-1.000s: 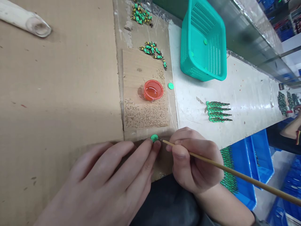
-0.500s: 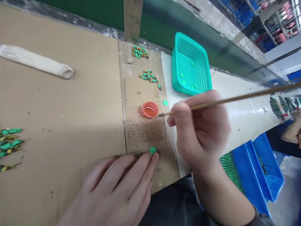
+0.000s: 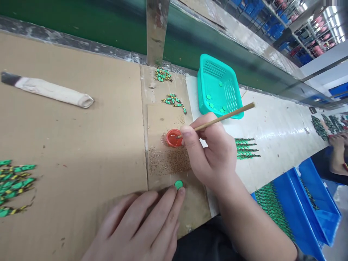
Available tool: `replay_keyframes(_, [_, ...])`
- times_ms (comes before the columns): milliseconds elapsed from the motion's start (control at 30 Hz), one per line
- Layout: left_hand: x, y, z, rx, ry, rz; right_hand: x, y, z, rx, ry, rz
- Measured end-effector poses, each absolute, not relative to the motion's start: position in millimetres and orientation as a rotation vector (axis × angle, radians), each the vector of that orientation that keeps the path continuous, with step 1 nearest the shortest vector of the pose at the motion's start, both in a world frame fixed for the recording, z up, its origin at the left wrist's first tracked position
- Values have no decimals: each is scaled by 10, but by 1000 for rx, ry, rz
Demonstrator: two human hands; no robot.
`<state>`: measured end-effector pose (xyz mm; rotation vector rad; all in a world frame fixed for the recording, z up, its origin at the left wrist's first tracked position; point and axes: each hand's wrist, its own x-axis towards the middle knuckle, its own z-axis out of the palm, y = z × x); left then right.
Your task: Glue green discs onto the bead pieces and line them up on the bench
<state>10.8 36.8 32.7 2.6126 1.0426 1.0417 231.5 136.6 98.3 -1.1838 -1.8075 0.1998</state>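
Near the bench's front edge, a green disc is being pinned flat under the left hand, fingers pressed together, while a thin brush, pinched in the right hand, is being dipped into the orange cup, seemingly for loading.

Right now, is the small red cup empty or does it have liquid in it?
It has liquid: the red cup stands upright and open, its inside shines wet, and the brush tip in the right hand dips into it.
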Motion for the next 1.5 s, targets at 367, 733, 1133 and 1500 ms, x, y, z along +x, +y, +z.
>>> replay_keyframes(367, [103, 366, 308, 2609, 1041, 1041, 2322, 1374, 951, -1165, -1818, 178])
replay_keyframes(733, [81, 343, 325, 2597, 1045, 1003, 2312, 1280, 971, -1126, -1702, 166])
replay_keyframes(1133, [-99, 210, 316, 2672, 996, 737, 2458, 541, 842, -924, -1761, 307])
replay_keyframes(1500, [-134, 161, 307, 2655, 1004, 656, 2494, 530, 777, -891, -1822, 346])
